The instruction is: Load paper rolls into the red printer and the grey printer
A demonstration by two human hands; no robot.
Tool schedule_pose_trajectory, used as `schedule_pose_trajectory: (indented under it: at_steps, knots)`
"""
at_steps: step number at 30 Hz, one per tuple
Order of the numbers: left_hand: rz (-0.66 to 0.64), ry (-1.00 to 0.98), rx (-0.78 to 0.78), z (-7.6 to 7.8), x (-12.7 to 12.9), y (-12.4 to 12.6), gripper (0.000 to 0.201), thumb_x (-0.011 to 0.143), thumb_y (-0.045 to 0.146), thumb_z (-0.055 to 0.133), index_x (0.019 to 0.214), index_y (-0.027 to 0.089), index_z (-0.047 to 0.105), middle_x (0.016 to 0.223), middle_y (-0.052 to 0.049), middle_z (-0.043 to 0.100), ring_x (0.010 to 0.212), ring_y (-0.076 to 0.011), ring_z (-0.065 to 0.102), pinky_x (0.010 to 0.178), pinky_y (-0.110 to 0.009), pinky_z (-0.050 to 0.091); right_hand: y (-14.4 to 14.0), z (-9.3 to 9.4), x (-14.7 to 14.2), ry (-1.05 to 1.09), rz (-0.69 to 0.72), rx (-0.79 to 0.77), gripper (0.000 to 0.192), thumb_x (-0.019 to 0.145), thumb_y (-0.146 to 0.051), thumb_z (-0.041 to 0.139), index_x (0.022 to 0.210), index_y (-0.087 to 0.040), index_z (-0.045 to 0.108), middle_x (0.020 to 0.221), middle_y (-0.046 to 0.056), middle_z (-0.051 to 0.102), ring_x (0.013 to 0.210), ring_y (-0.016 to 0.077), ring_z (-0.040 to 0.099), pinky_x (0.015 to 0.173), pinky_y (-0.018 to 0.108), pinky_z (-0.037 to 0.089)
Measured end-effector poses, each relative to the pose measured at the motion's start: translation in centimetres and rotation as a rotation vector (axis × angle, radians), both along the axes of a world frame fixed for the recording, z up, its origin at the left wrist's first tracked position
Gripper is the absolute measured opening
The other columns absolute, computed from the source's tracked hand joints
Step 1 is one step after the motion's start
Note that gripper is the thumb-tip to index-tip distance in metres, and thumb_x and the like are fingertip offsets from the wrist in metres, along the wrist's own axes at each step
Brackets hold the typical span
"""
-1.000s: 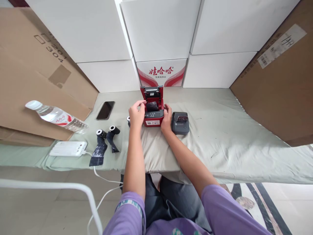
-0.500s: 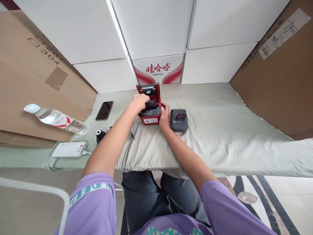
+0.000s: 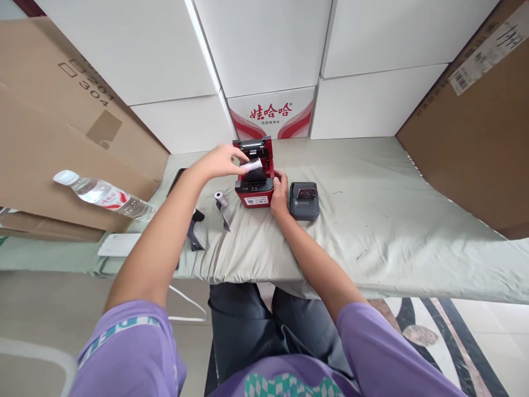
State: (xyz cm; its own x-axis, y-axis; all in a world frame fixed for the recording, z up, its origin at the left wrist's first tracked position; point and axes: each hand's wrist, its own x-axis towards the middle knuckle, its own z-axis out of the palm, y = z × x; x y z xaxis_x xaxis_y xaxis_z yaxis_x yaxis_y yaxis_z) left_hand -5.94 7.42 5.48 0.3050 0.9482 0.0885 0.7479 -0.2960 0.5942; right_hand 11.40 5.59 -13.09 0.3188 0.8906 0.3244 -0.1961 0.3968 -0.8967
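- Two hands: the left hand [image 3: 225, 160] pinches one pale roll [image 3: 252, 165] between thumb and fingers; the right hand [image 3: 280, 193] lies cupped along the red printer's right side, and whether it grips or merely rests there I cannot tell.
- Two printers, side by side on the table [image 3: 351, 231]: one red printer [image 3: 257, 200], lid raised, and one dark grey printer [image 3: 305, 201] just right of the right hand.
- Three rolls can be made out: the held one, at the red printer's open bay with a dark strip below it; one loose pale roll [image 3: 220, 198] on the table, left of that printer; one black roll [image 3: 199, 215] farther left, partly behind the left forearm.
- One bottle [image 3: 103, 194], tilted, at the left.
- One white power bank [image 3: 118, 245], partly covered by the arm.
- Two cardboard boxes, one at the left [image 3: 53, 138] and one at the right [image 3: 479, 143].
- Six white boxes [image 3: 264, 49] stacked behind, one with red print.
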Motion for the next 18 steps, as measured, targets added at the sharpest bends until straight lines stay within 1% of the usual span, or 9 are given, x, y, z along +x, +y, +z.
schedule_pose_trajectory:
  at_steps: [2,4,6,7,9,12,15,16,18]
  knots:
    - [0.124,-0.104,0.005,2.1,-1.6,-1.8,0.030,0.072,0.028,0.085,0.100,0.017,0.086,0.080,-0.005,0.071,0.086,-0.0250,0.065,0.089,-0.035,0.052,0.1,-0.1,0.0,0.004,0.003,0.005,0.039,0.096,-0.051,0.047,0.122,-0.023,0.058,0.127,0.009,0.064,0.123,0.0231,0.059,0.115,0.046,0.046]
    - [0.235,-0.102,-0.030,3.8,-3.5,-3.4,0.030,0.081,0.029,0.079,0.108,0.017,0.085,0.071,-0.002,0.063,0.076,-0.0195,0.060,0.084,-0.034,0.050,0.1,-0.1,0.0,0.000,0.010,0.011,0.039,0.096,-0.051,0.047,0.122,-0.024,0.058,0.127,0.009,0.064,0.123,0.0234,0.059,0.116,0.047,0.045]
    - [0.303,-0.012,-0.101,4.6,-5.8,-4.5,0.028,0.085,0.026,0.077,0.111,0.019,0.084,0.066,0.000,0.060,0.066,-0.0149,0.054,0.079,-0.033,0.049,0.1,-0.1,0.0,-0.004,0.012,0.016,0.039,0.096,-0.052,0.047,0.122,-0.024,0.058,0.127,0.009,0.063,0.123,0.0241,0.059,0.116,0.048,0.045]
    - [0.319,0.051,-0.141,4.5,-6.9,-4.8,0.027,0.084,0.025,0.078,0.110,0.020,0.084,0.065,0.001,0.061,0.062,-0.0136,0.052,0.078,-0.033,0.048,0.1,0.0,0.1,-0.008,0.013,0.018,0.040,0.097,-0.052,0.046,0.122,-0.024,0.058,0.127,0.009,0.063,0.123,0.0243,0.058,0.116,0.049,0.044]
    - [0.356,0.168,-0.228,3.4,-9.1,-4.9,0.024,0.080,0.023,0.083,0.103,0.020,0.085,0.062,0.001,0.064,0.056,-0.0127,0.051,0.077,-0.035,0.049,0.0,0.0,0.1,-0.016,0.011,0.017,0.040,0.097,-0.053,0.045,0.121,-0.024,0.057,0.127,0.009,0.062,0.123,0.0242,0.058,0.116,0.048,0.044]
    - [0.353,0.268,-0.354,0.5,-11.4,-4.2,0.029,0.070,0.023,0.088,0.099,0.021,0.085,0.057,0.001,0.064,0.052,-0.0140,0.052,0.072,-0.035,0.051,0.1,0.0,0.1,-0.020,0.012,0.011,0.038,0.096,-0.053,0.045,0.120,-0.025,0.057,0.125,0.008,0.062,0.122,0.0236,0.058,0.116,0.047,0.044]
    - [0.239,0.300,-0.315,-1.9,-12.3,-3.8,0.027,0.058,0.027,0.088,0.085,0.026,0.084,0.062,0.002,0.064,0.059,-0.0154,0.055,0.066,-0.028,0.051,0.1,0.0,0.1,-0.008,0.011,0.011,0.037,0.096,-0.053,0.046,0.119,-0.025,0.057,0.125,0.008,0.063,0.122,0.0236,0.058,0.116,0.047,0.045]
    - [0.220,0.292,-0.281,-2.4,-12.4,-3.9,0.024,0.055,0.027,0.087,0.078,0.026,0.083,0.067,0.001,0.065,0.062,-0.0160,0.057,0.065,-0.026,0.051,0.1,0.0,0.1,-0.008,0.010,0.011,0.037,0.096,-0.053,0.046,0.119,-0.025,0.057,0.126,0.008,0.063,0.122,0.0235,0.058,0.115,0.047,0.045]
    - [0.235,0.246,-0.248,-2.5,-12.5,-4.2,0.019,0.052,0.027,0.085,0.071,0.027,0.082,0.076,-0.002,0.068,0.067,-0.0174,0.059,0.067,-0.026,0.052,0.1,0.1,0.1,-0.018,0.010,0.010,0.038,0.097,-0.054,0.046,0.120,-0.025,0.057,0.126,0.008,0.062,0.122,0.0231,0.058,0.114,0.046,0.046]
